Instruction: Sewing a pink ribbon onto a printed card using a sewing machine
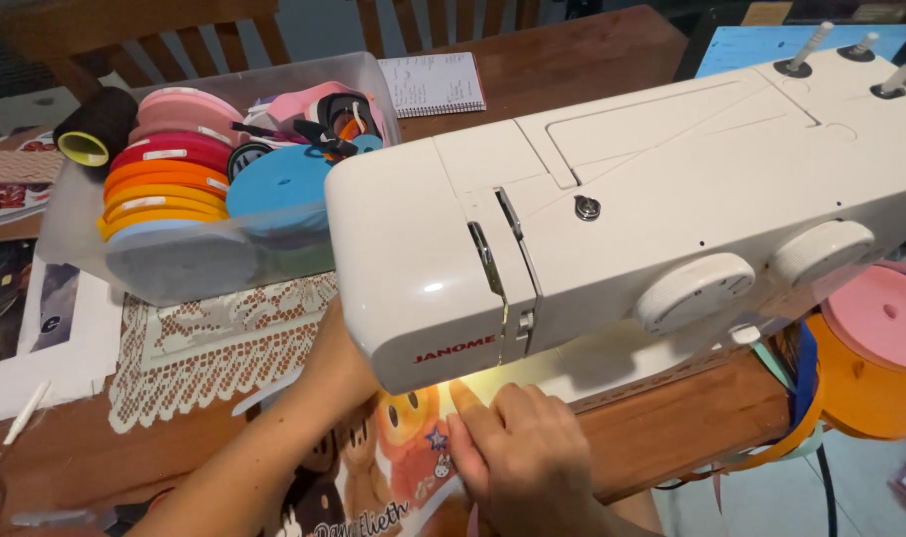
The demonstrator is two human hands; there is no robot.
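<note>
A white sewing machine (622, 209) fills the middle of the view, its lamp lighting the bed below the head. A printed fabric (403, 438) with orange cartoon faces lies under the head. My left hand (334, 373) reaches under the machine's left end; its fingers are hidden behind the head. My right hand (518, 452) presses flat on the fabric, forefinger pointing toward the needle area. The needle itself is hidden.
A clear plastic bin (184, 264) of coloured ribbon rolls stands at the back left on a lace cloth (214, 348). A spiral notebook (431, 85) lies behind. Pink and orange ribbon spools (876, 343) hang at the right. Wooden table (672, 418), chairs behind.
</note>
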